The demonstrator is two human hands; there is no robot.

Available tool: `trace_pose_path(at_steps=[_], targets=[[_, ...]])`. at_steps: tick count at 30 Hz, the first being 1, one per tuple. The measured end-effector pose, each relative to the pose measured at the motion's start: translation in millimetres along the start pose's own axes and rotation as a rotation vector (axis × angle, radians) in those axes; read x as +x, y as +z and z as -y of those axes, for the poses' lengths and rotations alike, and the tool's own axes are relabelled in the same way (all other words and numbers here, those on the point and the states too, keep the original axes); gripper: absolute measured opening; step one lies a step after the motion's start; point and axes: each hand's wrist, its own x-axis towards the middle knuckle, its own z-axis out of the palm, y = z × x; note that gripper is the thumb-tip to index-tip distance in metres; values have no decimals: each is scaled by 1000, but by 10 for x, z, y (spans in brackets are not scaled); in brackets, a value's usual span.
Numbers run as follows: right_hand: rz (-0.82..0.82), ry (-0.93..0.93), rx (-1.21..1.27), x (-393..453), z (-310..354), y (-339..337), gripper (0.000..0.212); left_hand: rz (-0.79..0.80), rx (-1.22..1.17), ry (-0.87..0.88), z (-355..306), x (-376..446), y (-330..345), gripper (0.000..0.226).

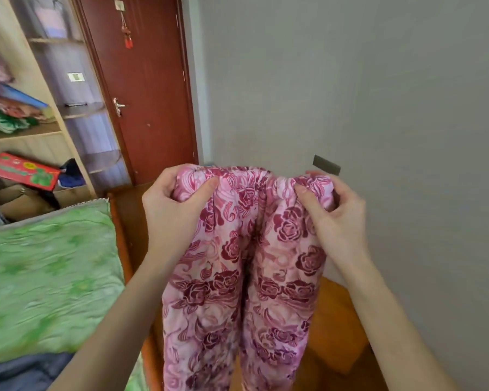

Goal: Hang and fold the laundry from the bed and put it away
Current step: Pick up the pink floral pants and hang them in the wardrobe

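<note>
Both hands hold up pink padded trousers with a dark red rose print [246, 277] by the elastic waistband: the left hand [175, 204] and right hand [328, 210] each clench one bunched end. The legs hang beside the green-quilted bed's [45, 277] right edge.

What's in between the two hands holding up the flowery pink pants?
In the head view, only the gathered waistband of the rose-print pants stretches between the left hand and the right hand, which both grip it.

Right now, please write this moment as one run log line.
stage: pants lifted, unfolded | left hand: grips waistband of pink floral pants | right hand: grips waistband | legs: hang down beside bed
</note>
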Motion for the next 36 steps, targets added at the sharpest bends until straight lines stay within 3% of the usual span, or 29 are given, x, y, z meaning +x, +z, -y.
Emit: trace_pose_path(at_steps=[15,21,36], targets=[[226,-21,132,1191,-471,842,26,-208,129,-58,732,659,-98,23],[270,-46,165,1822,-713,1505,21,-226,153,-58,1160,1206,-243,21],[356,-45,117,2980,-1498,3269,32,-269,217,-75,2489,2794,-531,24]])
